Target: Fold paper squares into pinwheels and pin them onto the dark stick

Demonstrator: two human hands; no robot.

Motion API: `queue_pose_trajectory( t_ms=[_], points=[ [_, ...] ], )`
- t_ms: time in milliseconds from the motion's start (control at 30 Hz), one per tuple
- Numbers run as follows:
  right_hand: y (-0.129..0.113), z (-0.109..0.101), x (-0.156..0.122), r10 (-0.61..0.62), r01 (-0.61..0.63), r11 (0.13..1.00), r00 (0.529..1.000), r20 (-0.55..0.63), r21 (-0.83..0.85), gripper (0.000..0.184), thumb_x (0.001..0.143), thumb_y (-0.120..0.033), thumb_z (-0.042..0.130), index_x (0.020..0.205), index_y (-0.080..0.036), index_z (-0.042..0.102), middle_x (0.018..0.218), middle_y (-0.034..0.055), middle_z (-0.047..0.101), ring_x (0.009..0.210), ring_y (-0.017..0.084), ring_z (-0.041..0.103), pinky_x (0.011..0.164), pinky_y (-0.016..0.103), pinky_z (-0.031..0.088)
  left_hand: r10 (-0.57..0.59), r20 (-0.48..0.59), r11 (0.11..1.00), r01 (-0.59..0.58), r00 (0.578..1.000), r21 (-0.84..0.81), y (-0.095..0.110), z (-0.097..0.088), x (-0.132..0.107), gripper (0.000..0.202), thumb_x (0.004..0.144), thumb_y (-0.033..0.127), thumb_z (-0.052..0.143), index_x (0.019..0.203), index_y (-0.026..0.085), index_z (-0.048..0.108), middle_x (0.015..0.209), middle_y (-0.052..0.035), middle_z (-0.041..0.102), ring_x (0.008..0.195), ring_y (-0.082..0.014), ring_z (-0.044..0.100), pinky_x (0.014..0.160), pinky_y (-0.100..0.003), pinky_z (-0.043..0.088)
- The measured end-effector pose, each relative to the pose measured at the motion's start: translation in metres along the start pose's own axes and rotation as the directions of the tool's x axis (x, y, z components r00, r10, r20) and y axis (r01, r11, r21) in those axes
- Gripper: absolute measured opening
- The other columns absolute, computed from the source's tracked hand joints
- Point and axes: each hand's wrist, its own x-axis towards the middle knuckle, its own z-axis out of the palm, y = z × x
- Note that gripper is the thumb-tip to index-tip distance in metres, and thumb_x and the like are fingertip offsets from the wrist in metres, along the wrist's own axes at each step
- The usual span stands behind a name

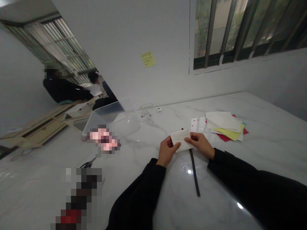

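Black sleeves (137, 191) were nearest the head camera; the left hand (166, 150) and right hand (202, 145) pinched opposite ends of a pale sheet (181, 136) over the table (172, 195). Its long axis ran crosswise, tilting up rightward. From beneath, a dark strip (195, 175) pointed toward the camera, with marbled tabletop on either side. The table's far edge met the wall (117, 57). Coloured sheets (227, 132) lay near the right hand, scissors (86, 164) and a clear bin (115, 116) farther left.
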Motion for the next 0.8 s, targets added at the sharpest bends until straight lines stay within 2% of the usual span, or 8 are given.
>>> queue_pose_trajectory(
  t_ms=[367,567,800],
  points=[
    [-0.0027,0.0005,-0.0017,-0.005,0.005,1.000,1.000,-0.007,-0.019,0.039,0.074,-0.055,0.071,0.071,-0.020,0.055,0.071,0.0002,0.066,0.062,0.016,0.059,0.057,0.028,0.045,0.001,0.000,1.000,-0.001,1.000,0.001,0.0014,0.0029,-0.0023,0.047,0.070,0.032,0.078,0.110,0.012,0.066,0.109,-0.0126,0.072,0.097,-0.0258,0.068,0.090,-0.041,0.053],
    [-0.0071,0.0020,-0.0049,-0.007,0.008,0.998,1.000,0.010,-0.056,0.034,0.076,-0.053,0.069,0.073,-0.020,0.059,0.069,-0.0006,0.065,0.060,0.016,0.057,0.056,0.027,0.044,0.002,-0.021,1.000,-0.002,1.000,0.012,-0.0019,0.0044,-0.0044,0.045,0.071,0.036,0.077,0.108,0.012,0.068,0.104,-0.0120,0.073,0.094,-0.0260,0.069,0.086,-0.040,0.054],
    [-0.0045,0.0015,-0.0052,-0.018,0.021,0.996,0.999,0.043,-0.081,0.033,0.077,-0.050,0.069,0.075,-0.018,0.060,0.068,-0.0002,0.064,0.060,0.015,0.056,0.056,0.027,0.043,0.000,-0.068,0.993,0.008,0.998,0.116,-0.0077,0.0065,-0.0067,0.042,0.071,0.039,0.077,0.102,0.012,0.071,0.099,-0.0121,0.074,0.089,-0.0266,0.069,0.079,-0.037,0.055]
  ],
)
